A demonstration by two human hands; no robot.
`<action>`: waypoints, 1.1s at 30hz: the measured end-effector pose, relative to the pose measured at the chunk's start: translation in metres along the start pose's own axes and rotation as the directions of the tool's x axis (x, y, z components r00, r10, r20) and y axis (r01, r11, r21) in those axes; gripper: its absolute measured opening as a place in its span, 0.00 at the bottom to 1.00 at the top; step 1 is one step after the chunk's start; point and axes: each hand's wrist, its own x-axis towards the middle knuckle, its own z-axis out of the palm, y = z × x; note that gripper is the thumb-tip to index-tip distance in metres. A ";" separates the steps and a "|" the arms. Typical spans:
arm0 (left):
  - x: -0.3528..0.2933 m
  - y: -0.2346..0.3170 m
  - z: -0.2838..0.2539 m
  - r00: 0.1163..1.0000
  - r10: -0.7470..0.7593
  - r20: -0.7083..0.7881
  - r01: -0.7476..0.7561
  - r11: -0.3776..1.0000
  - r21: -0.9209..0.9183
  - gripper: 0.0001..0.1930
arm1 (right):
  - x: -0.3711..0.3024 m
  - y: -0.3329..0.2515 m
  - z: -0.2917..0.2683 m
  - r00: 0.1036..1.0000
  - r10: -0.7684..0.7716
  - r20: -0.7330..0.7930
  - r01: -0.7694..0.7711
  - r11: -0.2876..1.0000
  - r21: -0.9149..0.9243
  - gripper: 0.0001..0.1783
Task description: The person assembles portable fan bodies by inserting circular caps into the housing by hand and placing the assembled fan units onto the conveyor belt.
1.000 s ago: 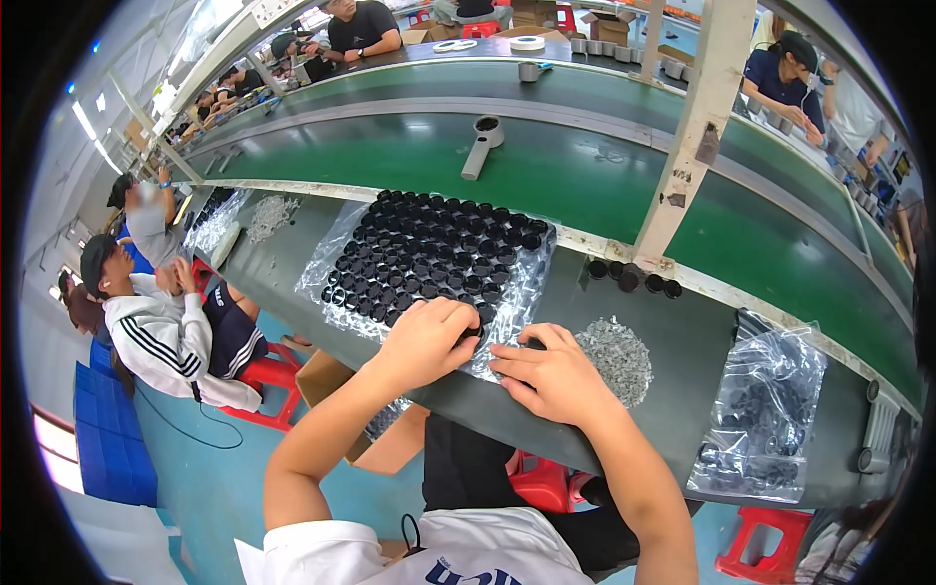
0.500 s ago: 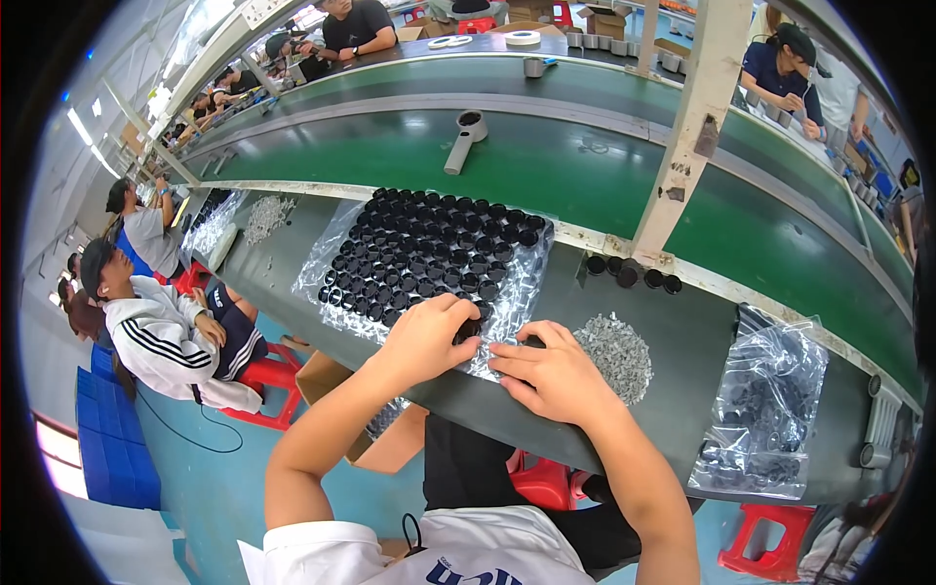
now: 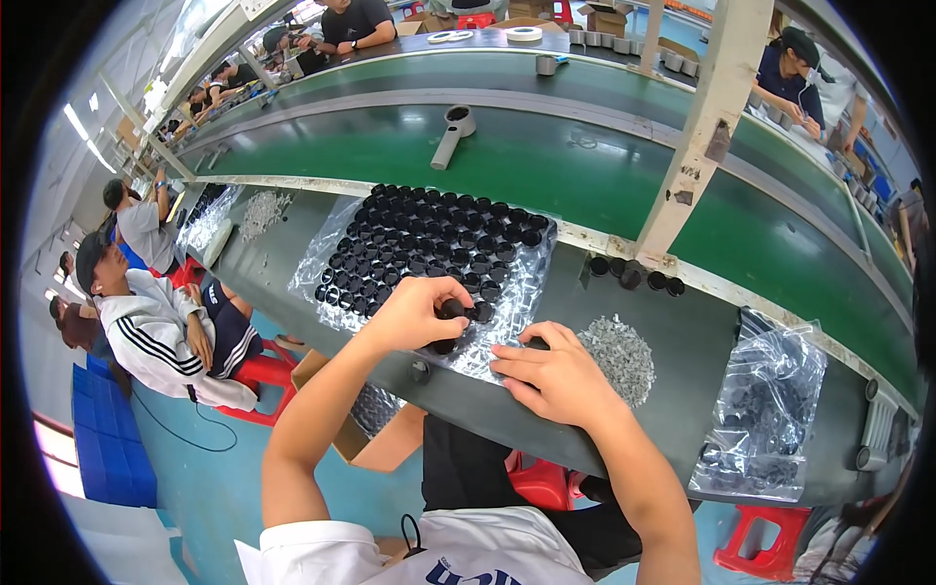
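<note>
My left hand [image 3: 414,314] is closed around a small black round cap [image 3: 450,309] near the front of the rows. Close by, several more black caps [image 3: 419,239] stand packed in rows on a clear plastic bag [image 3: 526,292]. My right hand [image 3: 554,369] rests with its fingers apart at the bag's near right corner, holding nothing I can see. Just beyond its knuckles is a heap of small translucent pieces [image 3: 616,361]. A small dark part [image 3: 420,370] lies at the bench edge below my left wrist.
A green conveyor belt [image 3: 556,185] runs behind the bench, carrying a grey handled part [image 3: 451,136]. A white post [image 3: 697,146] rises beyond several loose black caps [image 3: 632,275]. A filled plastic bag [image 3: 760,409] lies right. An open carton [image 3: 385,444] stands below the bench; co-workers sit left.
My left hand has shifted slightly left and lifted, with a black cap now showing in its fingers. The right hand has stayed nearly in place.
</note>
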 end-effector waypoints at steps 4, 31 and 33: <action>-0.017 0.005 0.008 0.992 0.042 -0.122 -0.039 0.999 0.024 0.08 | 0.001 -0.004 0.001 1.000 0.004 0.003 -0.004 1.000 0.023 0.16; -0.322 -0.321 0.392 0.082 -0.977 0.199 0.792 -0.058 -0.608 0.16 | 0.027 -0.031 0.009 0.989 0.071 0.128 -0.055 0.990 -0.127 0.13; -0.326 -0.314 0.395 0.031 -0.970 0.240 0.824 -0.111 -0.556 0.15 | 0.028 -0.031 0.015 0.990 0.072 0.123 -0.054 0.989 -0.141 0.10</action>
